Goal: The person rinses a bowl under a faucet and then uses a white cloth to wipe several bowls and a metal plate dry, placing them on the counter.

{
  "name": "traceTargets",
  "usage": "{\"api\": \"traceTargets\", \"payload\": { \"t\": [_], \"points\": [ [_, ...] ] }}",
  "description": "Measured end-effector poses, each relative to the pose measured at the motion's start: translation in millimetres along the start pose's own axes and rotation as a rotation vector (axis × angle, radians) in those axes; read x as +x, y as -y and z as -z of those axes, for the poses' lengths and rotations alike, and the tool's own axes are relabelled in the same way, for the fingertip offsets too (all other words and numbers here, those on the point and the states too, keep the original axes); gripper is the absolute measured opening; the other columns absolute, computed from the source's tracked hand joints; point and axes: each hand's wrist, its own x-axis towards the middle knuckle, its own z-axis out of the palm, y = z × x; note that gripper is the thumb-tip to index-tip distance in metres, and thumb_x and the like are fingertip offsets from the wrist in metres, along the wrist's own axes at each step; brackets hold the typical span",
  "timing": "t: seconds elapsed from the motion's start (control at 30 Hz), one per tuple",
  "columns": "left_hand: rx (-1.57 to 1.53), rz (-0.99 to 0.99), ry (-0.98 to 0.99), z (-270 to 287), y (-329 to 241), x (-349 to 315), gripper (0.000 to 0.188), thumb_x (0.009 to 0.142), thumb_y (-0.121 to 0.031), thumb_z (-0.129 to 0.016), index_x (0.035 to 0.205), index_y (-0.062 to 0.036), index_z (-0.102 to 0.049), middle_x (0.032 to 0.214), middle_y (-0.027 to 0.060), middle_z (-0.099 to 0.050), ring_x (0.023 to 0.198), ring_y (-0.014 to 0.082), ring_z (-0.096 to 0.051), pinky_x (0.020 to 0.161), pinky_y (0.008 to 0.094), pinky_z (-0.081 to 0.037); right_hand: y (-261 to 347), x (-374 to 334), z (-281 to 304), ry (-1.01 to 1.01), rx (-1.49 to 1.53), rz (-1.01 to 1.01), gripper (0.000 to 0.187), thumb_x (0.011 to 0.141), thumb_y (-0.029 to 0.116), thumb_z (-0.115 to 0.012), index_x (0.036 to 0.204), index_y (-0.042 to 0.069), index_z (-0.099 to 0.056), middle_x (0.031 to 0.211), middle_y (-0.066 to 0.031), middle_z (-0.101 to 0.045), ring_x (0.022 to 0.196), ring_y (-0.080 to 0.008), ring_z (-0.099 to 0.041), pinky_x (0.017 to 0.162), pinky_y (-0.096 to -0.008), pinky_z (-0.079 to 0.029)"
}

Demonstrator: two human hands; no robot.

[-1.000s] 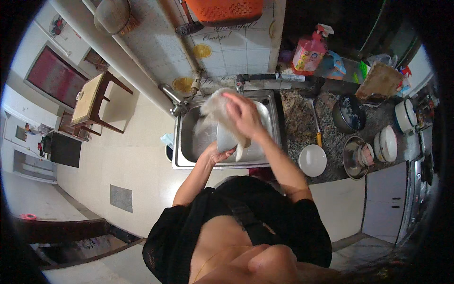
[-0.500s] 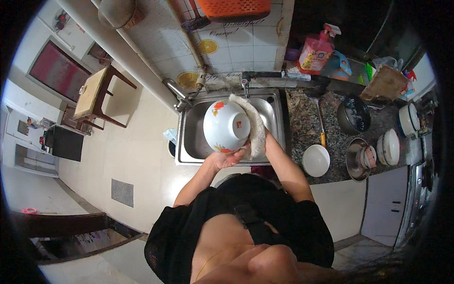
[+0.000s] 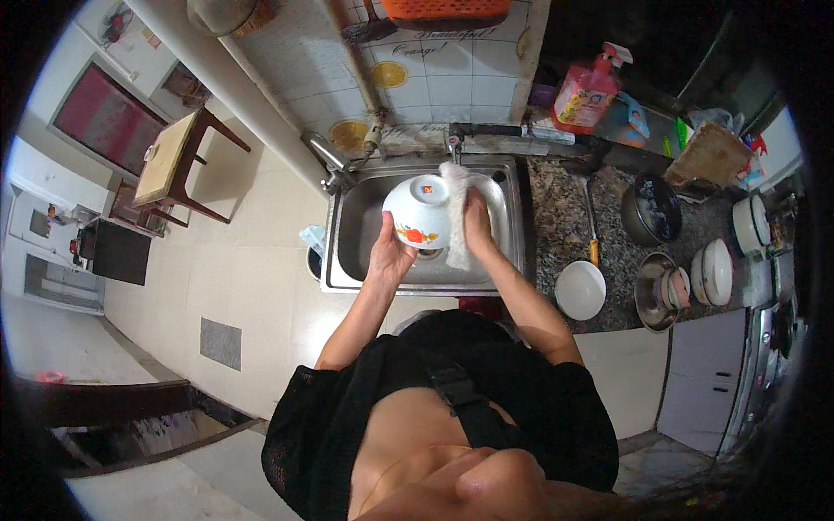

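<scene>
A white bowl with orange-red flowers [image 3: 415, 217] is held over the metal sink [image 3: 354, 233], its foot ring tipped up and away from me. My left hand [image 3: 393, 247] grips the bowl's left near side, thumb on the outside. My right hand [image 3: 477, 222] presses a whitish cloth [image 3: 457, 234] against the bowl's right side; the cloth hangs down along it. The fingers of the right hand are partly hidden behind the cloth. The tap [image 3: 334, 165] is at the sink's left back corner.
On the granite counter to the right are a white bowl [image 3: 580, 291], a yellow-handled utensil [image 3: 592, 227], a dark pot [image 3: 651, 209], a metal basin [image 3: 653, 306] with small bowls, and stacked white bowls [image 3: 717, 272]. A pink pump bottle [image 3: 585, 93] stands behind.
The bowl has turned so its base faces farther away and up. My left hand moved from beneath it to its left side; my right hand now shows over the cloth.
</scene>
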Motion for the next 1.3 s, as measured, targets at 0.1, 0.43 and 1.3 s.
{"api": "traceTargets", "payload": {
  "t": [0.1, 0.43, 1.3],
  "points": [
    [-0.027, 0.001, 0.015, 12.8, -2.7, 1.3, 0.044, 0.086, -0.035, -0.039, 0.121, -0.0068, -0.036, 0.121, 0.0075, -0.043, 0.111, 0.0226, -0.041, 0.094, 0.0357, -0.035, 89.4, -36.8, -6.2, -0.136, -0.495, 0.43, 0.035, 0.078, 0.023, -0.05, 0.106, 0.001, -0.048, 0.1, -0.0204, -0.05, 0.095, -0.0349, -0.047, 0.08, -0.0421, -0.036],
    [0.603, -0.09, 0.194, 16.8, -8.4, -2.8, 0.031, 0.089, -0.023, -0.04, 0.103, 0.0027, -0.05, 0.093, 0.0082, -0.058, 0.083, 0.0143, -0.056, 0.076, 0.0277, -0.044, 122.3, -31.8, -14.3, 0.061, -0.672, 0.612, 0.032, 0.08, 0.028, -0.046, 0.106, 0.011, -0.054, 0.104, -0.0132, -0.052, 0.099, -0.0236, -0.047, 0.082, -0.0399, -0.035],
    [0.496, 0.196, -0.05, 22.9, -28.9, -23.1, 0.047, 0.076, -0.019, -0.052, 0.117, -0.0046, -0.036, 0.112, 0.0109, -0.045, 0.101, 0.0271, -0.046, 0.086, 0.0473, -0.037, 85.8, -60.5, 30.2, 0.367, -0.331, 0.984, 0.008, 0.07, 0.018, -0.058, 0.07, 0.01, -0.055, 0.068, -0.004, -0.052, 0.07, -0.0208, -0.051, 0.066, -0.0356, -0.041]
  ]
}}
